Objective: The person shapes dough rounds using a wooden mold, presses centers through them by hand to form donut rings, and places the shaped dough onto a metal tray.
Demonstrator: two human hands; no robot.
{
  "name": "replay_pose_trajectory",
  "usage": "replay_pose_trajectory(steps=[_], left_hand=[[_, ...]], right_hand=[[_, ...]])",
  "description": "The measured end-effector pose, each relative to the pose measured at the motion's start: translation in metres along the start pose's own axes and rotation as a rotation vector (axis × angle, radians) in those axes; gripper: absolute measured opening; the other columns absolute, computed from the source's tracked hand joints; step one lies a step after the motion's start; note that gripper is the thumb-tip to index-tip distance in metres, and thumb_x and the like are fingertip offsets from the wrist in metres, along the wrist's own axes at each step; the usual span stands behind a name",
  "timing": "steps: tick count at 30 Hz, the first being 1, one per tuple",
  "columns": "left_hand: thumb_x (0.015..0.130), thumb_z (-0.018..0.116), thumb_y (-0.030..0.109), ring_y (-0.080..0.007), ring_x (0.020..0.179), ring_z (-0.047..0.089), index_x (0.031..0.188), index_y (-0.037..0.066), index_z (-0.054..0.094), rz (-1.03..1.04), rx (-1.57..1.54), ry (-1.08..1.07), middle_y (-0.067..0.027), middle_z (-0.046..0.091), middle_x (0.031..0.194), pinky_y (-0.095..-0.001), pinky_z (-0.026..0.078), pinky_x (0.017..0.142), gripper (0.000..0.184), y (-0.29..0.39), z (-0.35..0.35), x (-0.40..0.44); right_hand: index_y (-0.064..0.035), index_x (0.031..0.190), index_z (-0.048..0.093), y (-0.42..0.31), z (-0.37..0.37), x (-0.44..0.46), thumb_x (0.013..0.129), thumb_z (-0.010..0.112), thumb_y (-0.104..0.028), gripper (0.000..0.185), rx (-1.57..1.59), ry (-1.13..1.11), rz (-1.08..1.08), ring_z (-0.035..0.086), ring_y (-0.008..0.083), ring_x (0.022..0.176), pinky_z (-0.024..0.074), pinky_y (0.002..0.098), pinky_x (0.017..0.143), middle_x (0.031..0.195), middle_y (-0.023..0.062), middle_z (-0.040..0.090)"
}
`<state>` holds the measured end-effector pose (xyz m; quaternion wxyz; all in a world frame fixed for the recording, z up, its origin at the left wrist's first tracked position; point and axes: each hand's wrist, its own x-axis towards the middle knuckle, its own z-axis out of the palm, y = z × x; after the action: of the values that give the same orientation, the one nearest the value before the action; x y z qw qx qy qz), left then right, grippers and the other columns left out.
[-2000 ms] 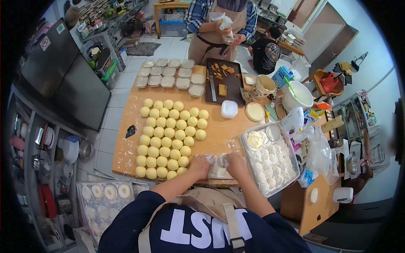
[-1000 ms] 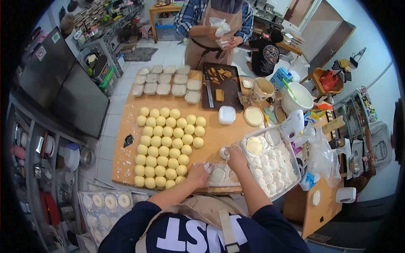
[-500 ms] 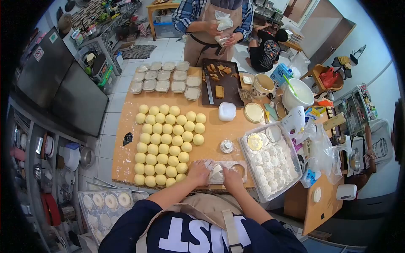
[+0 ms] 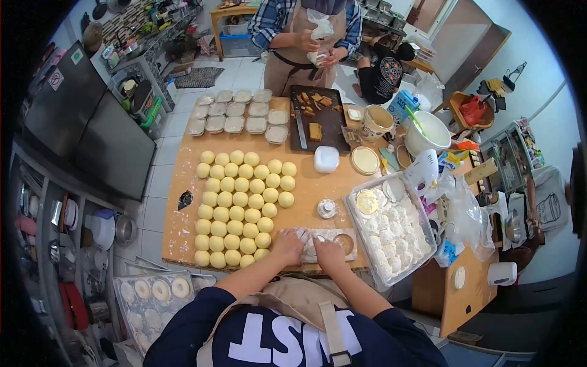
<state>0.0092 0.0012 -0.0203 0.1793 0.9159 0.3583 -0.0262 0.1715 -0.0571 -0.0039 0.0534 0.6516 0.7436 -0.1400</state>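
A floured board (image 4: 330, 235) with round hollows lies at the table's near edge. My left hand (image 4: 290, 243) is on its left end, fingers curled over a whitened edge. My right hand (image 4: 329, 254) is closed, its fingers pressed down at the white dough in the middle hollow, which they mostly cover. The right-hand hollow (image 4: 344, 244) shows as a bare ring. Left of my hands stand rows of pale yellow dough balls (image 4: 237, 214). To the right, a clear plastic tub (image 4: 433, 240) holds floured white pieces, with a yellowish disc (image 4: 367, 202) at its far end.
A small jar (image 4: 326, 208) stands beyond the board. Lidded containers (image 4: 235, 124), a dark tray (image 4: 299, 144) with a knife and cake pieces, and a white bowl (image 4: 426, 140) are farther back. Another person holds a white bag (image 4: 320, 27); someone else crouches behind.
My right hand has shifted slightly left and its fingers now cover more of the white dough. My left hand stays at the board's left end. The view moved a little.
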Motion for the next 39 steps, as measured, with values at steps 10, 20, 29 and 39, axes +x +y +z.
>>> replay_pose_trajectory(steps=[10, 20, 29, 39], left_hand=[[0.054, 0.082, 0.044, -0.0359, 0.13, 0.034, 0.135, 0.004, 0.04, -0.01, -0.072, -0.084, -0.0198, 0.039, 0.138, -0.0502, 0.025, 0.107, 0.099, 0.011, -0.023, -0.012], [0.052, 0.088, 0.027, -0.0301, 0.127, 0.039, 0.137, 0.001, 0.029, -0.399, -0.582, 0.293, -0.0191, 0.041, 0.132, -0.0372, 0.034, 0.106, 0.108, -0.016, -0.131, -0.07], [0.052, 0.088, 0.024, -0.031, 0.124, 0.042, 0.139, 0.0, 0.025, -0.522, -0.589, 0.468, -0.0192, 0.039, 0.131, -0.037, 0.037, 0.105, 0.11, -0.029, -0.111, -0.108], [0.049, 0.088, 0.028, -0.0334, 0.125, 0.039, 0.137, 0.001, 0.031, -0.455, -0.371, 0.319, -0.0189, 0.042, 0.13, -0.0388, 0.034, 0.104, 0.108, -0.01, -0.102, -0.105]], right_hand=[[0.0012, 0.104, 0.056, 0.056, -0.137, -0.034, 0.083, 0.057, 0.0, 0.021, 0.682, 0.923, 0.281, 0.064, 0.0225, 0.081, 0.0504, 0.0328, 0.072, 0.094, 0.0139, 0.066], [-0.0018, 0.107, 0.063, 0.022, -0.054, -0.008, 0.078, 0.049, 0.002, 0.032, 0.446, 0.002, 0.356, 0.059, 0.0386, 0.101, 0.047, 0.0427, 0.087, 0.106, 0.0227, 0.062], [-0.0022, 0.106, 0.057, 0.024, 0.009, 0.027, 0.073, 0.054, -0.001, 0.033, 0.235, -0.027, 0.013, 0.054, 0.0346, 0.11, 0.0438, 0.0423, 0.092, 0.114, 0.0209, 0.057], [0.0008, 0.096, 0.058, 0.059, 0.004, 0.015, 0.067, 0.06, -0.002, 0.029, 0.565, -0.043, 0.037, 0.059, 0.0336, 0.078, 0.0478, 0.0412, 0.073, 0.083, 0.0173, 0.061]])
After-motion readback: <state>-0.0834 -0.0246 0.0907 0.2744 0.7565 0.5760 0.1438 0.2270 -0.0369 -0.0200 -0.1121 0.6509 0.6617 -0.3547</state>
